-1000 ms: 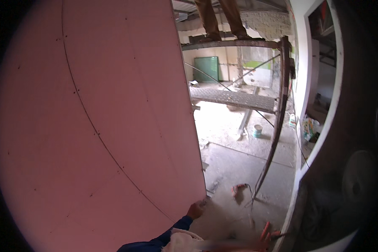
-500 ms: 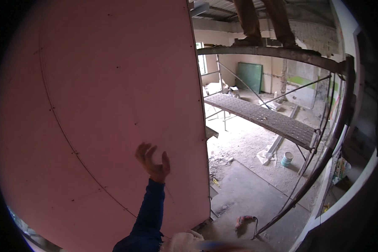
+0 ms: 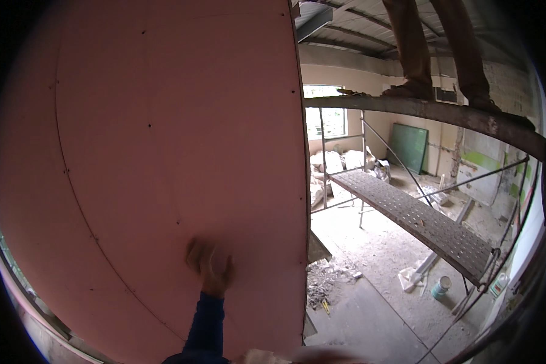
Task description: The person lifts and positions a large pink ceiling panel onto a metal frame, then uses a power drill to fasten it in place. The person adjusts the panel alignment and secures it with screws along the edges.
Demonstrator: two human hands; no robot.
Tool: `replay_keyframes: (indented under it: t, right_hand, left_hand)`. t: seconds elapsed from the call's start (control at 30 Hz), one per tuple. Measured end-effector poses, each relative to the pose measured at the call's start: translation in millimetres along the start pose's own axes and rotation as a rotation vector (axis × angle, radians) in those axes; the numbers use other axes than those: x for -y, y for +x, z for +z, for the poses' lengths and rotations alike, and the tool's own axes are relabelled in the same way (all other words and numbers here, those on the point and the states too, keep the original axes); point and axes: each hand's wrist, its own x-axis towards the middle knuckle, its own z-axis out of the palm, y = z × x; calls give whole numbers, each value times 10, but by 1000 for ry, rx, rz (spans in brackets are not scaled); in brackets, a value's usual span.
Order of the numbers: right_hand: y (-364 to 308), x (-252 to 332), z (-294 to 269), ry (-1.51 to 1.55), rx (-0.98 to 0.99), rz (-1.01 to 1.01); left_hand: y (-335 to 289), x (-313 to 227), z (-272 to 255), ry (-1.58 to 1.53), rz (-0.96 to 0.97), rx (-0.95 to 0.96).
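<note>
A large pink wall board (image 3: 236, 151) with rows of small screw heads fills the left and middle of the head view. In front of its lower part is my left hand (image 3: 211, 264), with a blue sleeve on the arm. The hand is blurred by motion. Its fingers are loosely curled and the thumb stands apart, with nothing seen between them. I cannot tell whether it touches the board. At the lower edge a pale, cloth-like shape (image 3: 262, 357) and a blurred reddish shape (image 3: 330, 355) show only in part. Whether my right hand is among them cannot be made out.
Another person's legs (image 3: 415, 48) stand on a high scaffold beam (image 3: 406, 104) at the upper right. Below is a perforated scaffold plank (image 3: 415, 209). A bucket (image 3: 441, 287), a yellow-handled tool (image 3: 326, 307) and rubble (image 3: 333, 285) lie on the floor. A green board (image 3: 408, 147) leans at the back.
The view has shifted, so the scaffold sits lower and farther right. My left hand appears lower and slightly left, and more blurred. The red drill on the floor is out of sight now.
</note>
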Motion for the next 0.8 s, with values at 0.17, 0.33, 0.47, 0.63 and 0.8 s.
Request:
replay_keyframes:
  t: [0.17,0.33,0.47,0.63,0.8]
  right_hand:
    - [683,728,420,-180,92,-54]
    - [1299,1091,922,-320,188,-88]
    - [1754,1141,1330,-413,261,-108]
    - [2145,1186,1797,-447,338,-147]
    - [2374,1281,2320,-290,443,-200]
  left_hand:
    - [-71,-32,28,89,-86,-8]
    - [-62,-423,81,168,-217,16]
    - [-44,-999,552,-83,-169,146]
    - [252,-1346,1026,99,-35,260]
    - [435,-1487,1010,217,18,306]
